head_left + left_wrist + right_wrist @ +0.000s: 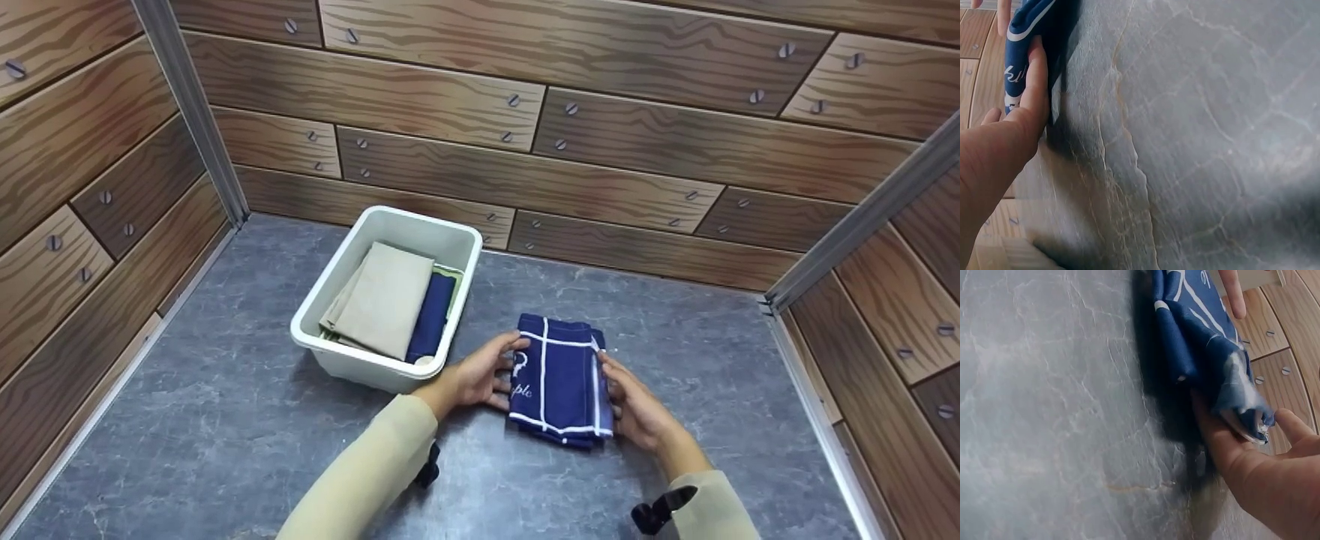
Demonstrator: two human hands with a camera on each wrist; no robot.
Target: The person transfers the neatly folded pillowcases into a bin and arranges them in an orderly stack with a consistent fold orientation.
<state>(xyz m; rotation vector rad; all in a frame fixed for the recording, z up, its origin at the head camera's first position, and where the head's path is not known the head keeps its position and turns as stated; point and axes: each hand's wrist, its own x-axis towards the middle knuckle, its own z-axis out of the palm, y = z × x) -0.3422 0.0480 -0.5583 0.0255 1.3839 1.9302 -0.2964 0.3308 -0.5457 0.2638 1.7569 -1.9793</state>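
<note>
A folded navy cloth (566, 379) with white lines and white lettering lies between my two hands, right of the white bin. On its left edge, my left hand (484, 375) holds the folds, thumb near the top and fingers lower down. My right hand (637, 401) grips the opposite edge. In the right wrist view, fingers of the right hand (1258, 467) reach beneath the cloth (1202, 337), whose layers hang loosely there. The left wrist view shows the left hand (1010, 135) against the lettered side of the cloth (1016, 62). Some fingertips are hidden by the fabric.
A white plastic bin (304, 330) stands left of the cloth, close to my left forearm. Inside are a folded beige cloth (386, 300), a navy cloth (433, 319) and something green-edged. Wood-patterned walls (450, 105) enclose the grey marbled surface (225, 420).
</note>
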